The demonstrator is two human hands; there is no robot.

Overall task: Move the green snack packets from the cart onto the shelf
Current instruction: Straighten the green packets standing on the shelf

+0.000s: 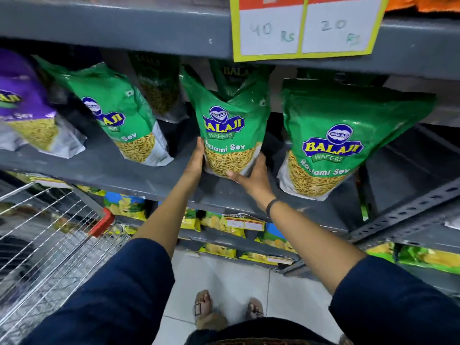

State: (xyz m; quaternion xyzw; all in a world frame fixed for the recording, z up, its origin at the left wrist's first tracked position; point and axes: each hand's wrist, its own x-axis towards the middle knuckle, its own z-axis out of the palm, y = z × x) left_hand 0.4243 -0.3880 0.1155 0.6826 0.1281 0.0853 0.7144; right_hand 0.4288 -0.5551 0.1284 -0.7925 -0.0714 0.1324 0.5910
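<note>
A green snack packet [227,125] stands upright on the grey shelf [139,178], in the middle. My left hand [196,159] presses its lower left side and my right hand [254,178] cups its lower right corner, so both hold it. Another green packet [348,135] stands to the right, and a third [119,113] leans to the left. More green packets sit behind them in the dark. The wire cart [49,232] with a red corner is at lower left; its contents are blurred.
A purple packet [22,108] stands at the shelf's far left. A yellow price card [303,26] hangs from the shelf above. Lower shelves hold yellow and green chip bags [219,222]. A slotted metal upright [408,212] runs at the right. My feet stand on a tiled floor.
</note>
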